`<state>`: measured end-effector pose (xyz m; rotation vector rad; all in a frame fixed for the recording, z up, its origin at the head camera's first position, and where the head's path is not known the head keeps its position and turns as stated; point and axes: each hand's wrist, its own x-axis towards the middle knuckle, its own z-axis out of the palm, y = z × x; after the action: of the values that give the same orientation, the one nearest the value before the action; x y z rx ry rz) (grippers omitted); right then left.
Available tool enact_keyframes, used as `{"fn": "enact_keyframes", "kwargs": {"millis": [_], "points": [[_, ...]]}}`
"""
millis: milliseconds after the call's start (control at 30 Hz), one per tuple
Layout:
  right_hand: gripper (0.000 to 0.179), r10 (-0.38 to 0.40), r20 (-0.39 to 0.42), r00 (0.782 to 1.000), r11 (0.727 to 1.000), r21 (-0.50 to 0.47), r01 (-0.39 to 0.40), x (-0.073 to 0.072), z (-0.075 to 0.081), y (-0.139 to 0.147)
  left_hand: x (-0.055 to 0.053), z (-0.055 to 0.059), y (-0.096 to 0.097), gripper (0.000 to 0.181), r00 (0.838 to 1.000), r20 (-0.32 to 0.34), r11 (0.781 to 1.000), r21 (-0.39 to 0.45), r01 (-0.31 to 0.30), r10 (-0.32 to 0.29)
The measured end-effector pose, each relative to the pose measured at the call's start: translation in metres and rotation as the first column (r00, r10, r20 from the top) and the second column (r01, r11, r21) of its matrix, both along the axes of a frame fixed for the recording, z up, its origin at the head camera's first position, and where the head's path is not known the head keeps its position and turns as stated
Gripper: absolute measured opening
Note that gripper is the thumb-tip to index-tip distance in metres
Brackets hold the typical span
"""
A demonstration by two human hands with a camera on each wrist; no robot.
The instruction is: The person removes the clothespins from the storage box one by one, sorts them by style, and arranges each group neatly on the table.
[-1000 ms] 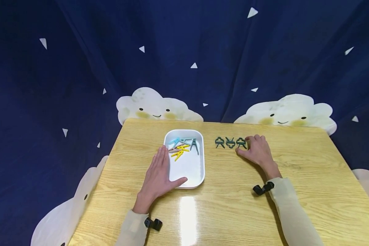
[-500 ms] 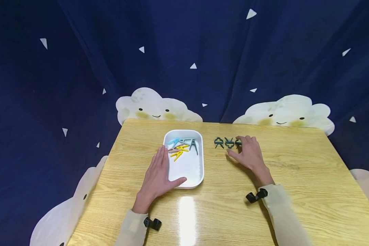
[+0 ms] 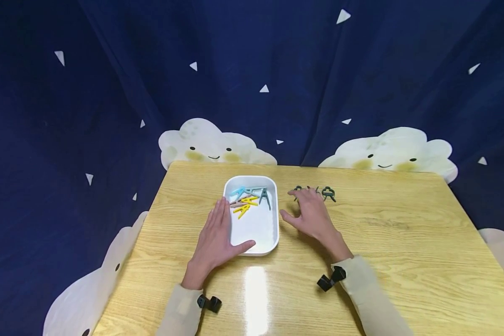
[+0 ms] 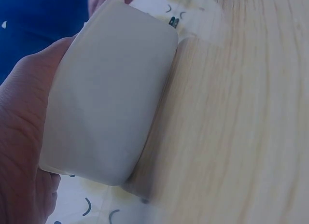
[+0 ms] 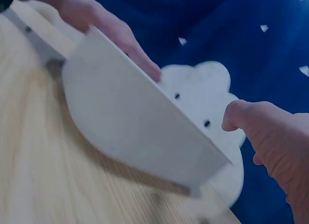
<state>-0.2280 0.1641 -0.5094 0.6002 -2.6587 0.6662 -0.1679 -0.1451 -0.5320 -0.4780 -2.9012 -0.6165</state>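
Observation:
A white plastic tray stands on the table, with several clothespins in its far half: yellow, light blue and dark green among them. My left hand rests along the tray's left rim with straight fingers, its thumb reaching over the near corner. Just right of the tray is my right hand, thumb and fingers spread apart and nothing visible between them. Beyond it, three dark green clips lie in a row. The rightmost clip shows fully; the hand partly covers the other two.
The wooden table extends to the right and towards the front. A dark blue curtain with white clouds and triangles hangs behind it. Each wrist wears a small black camera, such as the one on the right wrist.
My right hand has moved left from the rightmost clip, past the row, to beside the tray. The rightmost clip is uncovered again. My left hand has stayed on the tray.

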Motion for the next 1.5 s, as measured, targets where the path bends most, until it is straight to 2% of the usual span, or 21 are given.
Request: {"fn": "enact_keyframes", "kwargs": {"millis": [333,600,733,800,900,1033,1167,1300,1400,1500], "points": [[0.058,0.112,0.042,0.993,0.993,0.028,-0.113,0.004,0.006,-0.049,-0.001,-0.002,0.002,0.137,1.000,0.004,1.000,-0.009,0.003,-0.003],[0.047,0.151,0.133,0.980,0.984,0.071,-0.162,-0.009,0.002,-0.086,-0.002,-0.001,-0.001,0.137,1.000,-0.010,1.000,-0.006,0.011,-0.011],[0.047,0.149,0.162,0.976,0.976,0.133,-0.171,-0.016,-0.001,-0.098,-0.003,0.000,-0.002,0.137,1.000,-0.016,1.000,-0.015,0.019,-0.019],[0.045,0.137,0.152,0.979,0.971,0.176,-0.163,-0.020,-0.002,-0.101,-0.003,0.001,-0.001,0.136,0.999,-0.024,1.000,-0.014,0.025,-0.025],[0.034,0.121,0.133,0.984,0.956,0.252,-0.151,-0.028,-0.002,-0.103,-0.002,0.001,-0.001,0.137,0.999,-0.028,1.000,-0.013,0.028,-0.029],[0.021,0.083,0.125,0.989,0.921,0.370,-0.124,-0.042,-0.004,-0.105,-0.001,0.001,0.000,0.137,1.000,-0.017,1.000,-0.008,0.024,-0.025],[0.025,0.027,0.119,0.992,0.873,0.480,-0.082,-0.054,-0.005,-0.108,0.000,0.000,0.001,0.137,1.000,-0.010,1.000,0.000,0.022,-0.022],[0.027,-0.010,0.109,0.994,0.827,0.560,-0.053,-0.057,-0.007,-0.110,0.000,-0.001,0.002,0.137,1.000,-0.011,1.000,0.004,0.030,-0.029],[0.027,-0.016,0.104,0.994,0.811,0.583,-0.048,-0.057,-0.008,-0.111,-0.001,-0.001,0.001,0.137,1.000,-0.010,1.000,-0.005,0.028,-0.028],[0.027,-0.005,0.097,0.995,0.808,0.587,-0.053,-0.057,-0.007,-0.112,-0.001,-0.001,0.000,0.137,1.000,-0.016,1.000,-0.007,0.024,-0.024]]}}
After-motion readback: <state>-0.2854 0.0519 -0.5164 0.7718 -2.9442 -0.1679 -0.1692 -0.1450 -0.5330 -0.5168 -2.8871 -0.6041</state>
